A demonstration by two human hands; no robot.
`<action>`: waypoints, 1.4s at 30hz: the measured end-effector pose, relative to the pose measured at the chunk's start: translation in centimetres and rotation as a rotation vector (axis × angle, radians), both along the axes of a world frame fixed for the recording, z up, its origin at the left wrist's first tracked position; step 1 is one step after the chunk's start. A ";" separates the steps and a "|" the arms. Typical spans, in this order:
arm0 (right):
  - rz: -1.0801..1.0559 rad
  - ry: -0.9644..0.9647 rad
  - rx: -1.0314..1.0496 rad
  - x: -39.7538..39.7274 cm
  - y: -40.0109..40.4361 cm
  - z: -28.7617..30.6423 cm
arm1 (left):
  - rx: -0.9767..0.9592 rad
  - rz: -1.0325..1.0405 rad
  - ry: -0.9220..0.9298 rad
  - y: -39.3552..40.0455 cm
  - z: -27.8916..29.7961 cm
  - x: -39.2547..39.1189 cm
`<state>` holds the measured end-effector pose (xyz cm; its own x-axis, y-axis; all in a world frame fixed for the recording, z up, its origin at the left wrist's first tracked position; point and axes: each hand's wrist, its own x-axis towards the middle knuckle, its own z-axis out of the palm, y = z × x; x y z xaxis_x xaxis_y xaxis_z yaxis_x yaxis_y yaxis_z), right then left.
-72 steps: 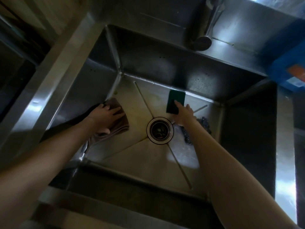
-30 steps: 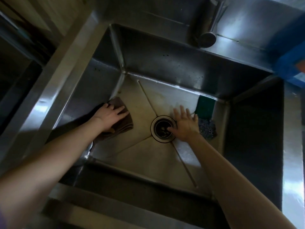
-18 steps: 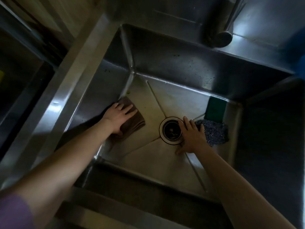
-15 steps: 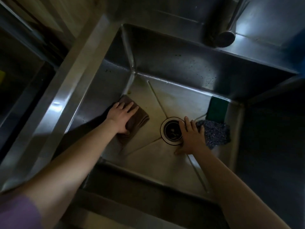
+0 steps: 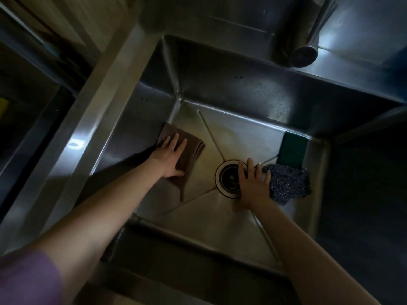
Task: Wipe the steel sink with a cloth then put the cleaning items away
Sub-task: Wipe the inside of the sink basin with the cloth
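I look down into a deep steel sink (image 5: 231,91). My left hand (image 5: 169,155) presses flat, fingers straight, on a folded brown cloth (image 5: 189,150) at the left of the sink floor. My right hand (image 5: 253,183) lies flat with spread fingers on the floor, partly over the round drain (image 5: 228,180). A dark blue scrubber (image 5: 288,183) sits just right of that hand, touching its edge. A green sponge (image 5: 293,149) leans in the far right corner.
The faucet spout (image 5: 304,51) hangs over the sink's back rim. A wide steel counter edge (image 5: 88,119) runs along the left. The near sink wall is dark. My forearms cross the front rim.
The green sponge went from under my right hand's fingers to the far right corner. My right hand came back beside the drain. My left hand slid the cloth slightly forward and rightward.
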<state>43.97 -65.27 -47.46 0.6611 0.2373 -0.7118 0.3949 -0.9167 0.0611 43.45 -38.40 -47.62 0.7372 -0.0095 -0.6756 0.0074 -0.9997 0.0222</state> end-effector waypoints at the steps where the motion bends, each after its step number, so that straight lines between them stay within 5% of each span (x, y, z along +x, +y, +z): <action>1: -0.004 -0.001 -0.005 0.0 0.1 0.0 | -0.005 0.010 -0.005 0.0 0.0 0.7; 24: -0.010 -0.086 0.071 1.3 -0.9 -0.3 | -0.067 0.171 0.003 0.2 0.2 7.5; 42: -0.078 -0.146 0.230 2.5 -3.3 -0.3 | -0.051 -0.069 0.018 -2.2 0.8 11.4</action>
